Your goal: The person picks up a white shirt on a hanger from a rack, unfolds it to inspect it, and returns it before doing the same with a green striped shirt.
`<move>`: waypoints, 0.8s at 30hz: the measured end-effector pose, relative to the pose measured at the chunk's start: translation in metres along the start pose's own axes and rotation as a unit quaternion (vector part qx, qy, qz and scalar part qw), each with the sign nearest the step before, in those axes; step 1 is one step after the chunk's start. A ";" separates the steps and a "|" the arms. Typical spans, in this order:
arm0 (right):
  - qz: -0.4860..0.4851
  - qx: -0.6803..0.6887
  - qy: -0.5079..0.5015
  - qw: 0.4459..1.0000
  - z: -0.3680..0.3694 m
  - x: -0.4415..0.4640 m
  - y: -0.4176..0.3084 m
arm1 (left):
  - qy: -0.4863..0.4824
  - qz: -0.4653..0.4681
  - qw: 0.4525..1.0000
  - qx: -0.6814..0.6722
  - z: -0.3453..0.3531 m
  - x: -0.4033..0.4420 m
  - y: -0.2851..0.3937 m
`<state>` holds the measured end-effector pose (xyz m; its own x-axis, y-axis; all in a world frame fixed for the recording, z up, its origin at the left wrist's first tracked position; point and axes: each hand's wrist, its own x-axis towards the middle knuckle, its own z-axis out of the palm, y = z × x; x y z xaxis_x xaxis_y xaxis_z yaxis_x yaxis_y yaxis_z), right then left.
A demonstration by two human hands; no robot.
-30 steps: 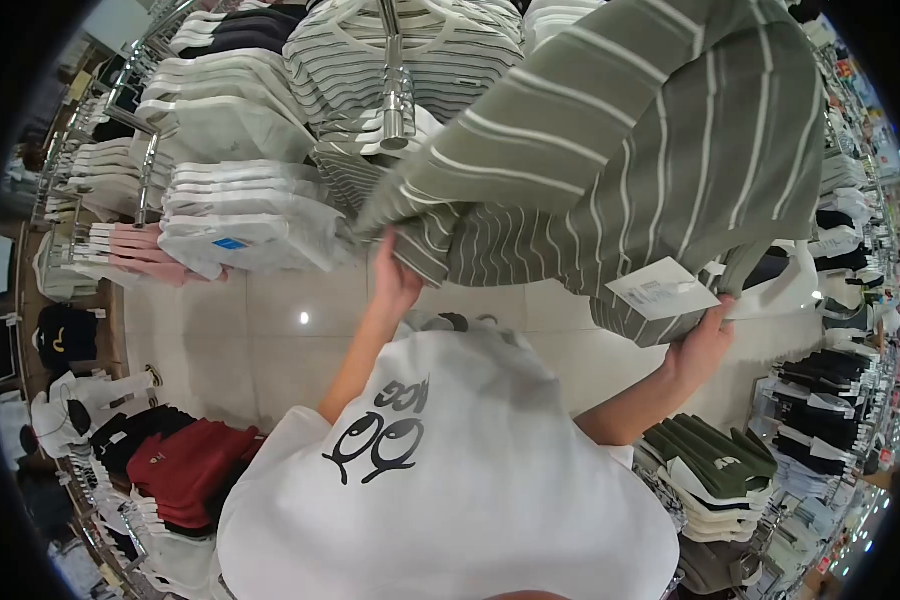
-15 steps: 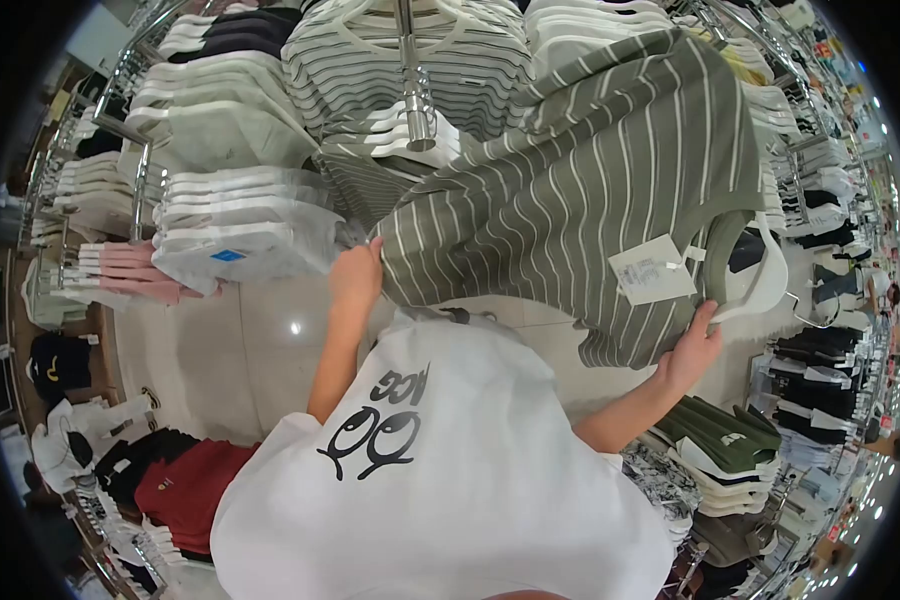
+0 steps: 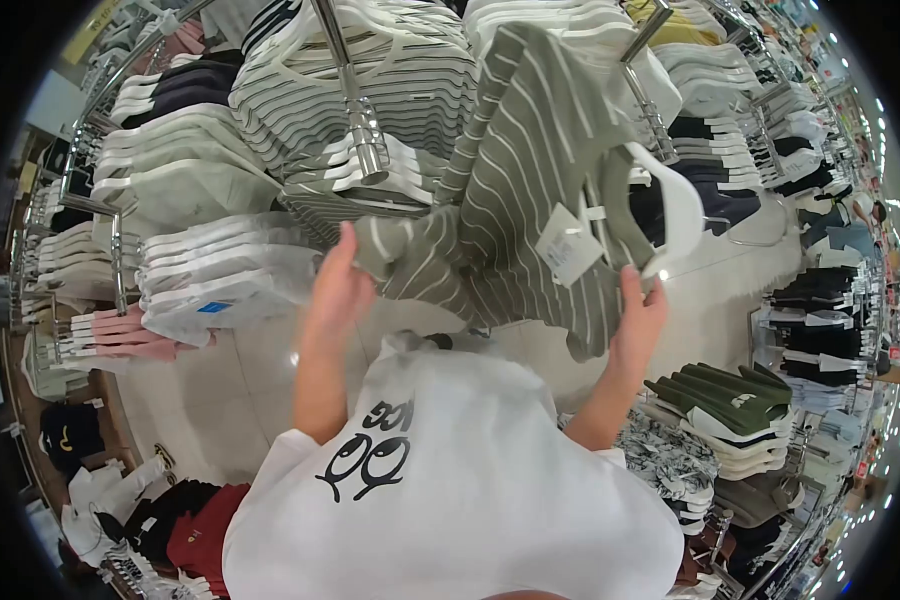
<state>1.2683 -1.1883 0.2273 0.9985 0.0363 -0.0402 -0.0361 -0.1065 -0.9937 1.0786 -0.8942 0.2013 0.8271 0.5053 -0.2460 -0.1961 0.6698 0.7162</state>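
A green-grey T-shirt with white stripes (image 3: 505,190) hangs sideways between my hands, bunched in the middle. My left hand (image 3: 342,288), slightly blurred, is closed at its hem end. Near the neckline my right hand (image 3: 638,318) grips the shirt, with finger and thumb close to the end of the white hanger (image 3: 680,205). That hanger is still inside the collar. A white price tag (image 3: 568,245) dangles by the neck.
Ahead stands a chrome rack arm (image 3: 365,140) with striped shirts (image 3: 355,85) on white hangers. Plastic-covered white garments (image 3: 220,270) hang at the left. Dark green garments (image 3: 725,400) hang at the lower right, above the tiled floor (image 3: 205,385).
My hands have come closer together, and the shirt has gone from stretched out to folded in the middle. My right hand and the hanger have shifted left and slightly up in view.
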 end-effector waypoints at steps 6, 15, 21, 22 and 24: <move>-0.022 -0.085 -0.176 0.980 0.051 -0.049 0.028 | -0.199 -0.078 0.880 0.425 0.057 0.004 -0.059; 0.072 0.068 -0.241 0.965 0.046 -0.041 0.062 | -0.251 0.206 0.729 0.602 0.079 -0.006 -0.108; 0.167 0.041 -0.263 0.949 0.009 -0.018 0.036 | -0.057 0.227 0.625 0.745 0.074 0.028 -0.110; 0.175 0.047 -0.246 0.952 0.003 -0.017 0.032 | -0.026 0.224 0.594 0.772 0.076 0.034 -0.111; 0.180 0.041 -0.235 0.954 -0.017 -0.013 0.028 | 0.035 0.271 0.592 0.758 0.084 0.046 -0.099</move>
<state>1.2551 -1.2091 0.2013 0.7930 0.4553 -0.4049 -0.3965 -0.1189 -0.9103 1.1802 -0.9827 0.1740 0.8246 0.4794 0.3004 0.3197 -0.8329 0.4517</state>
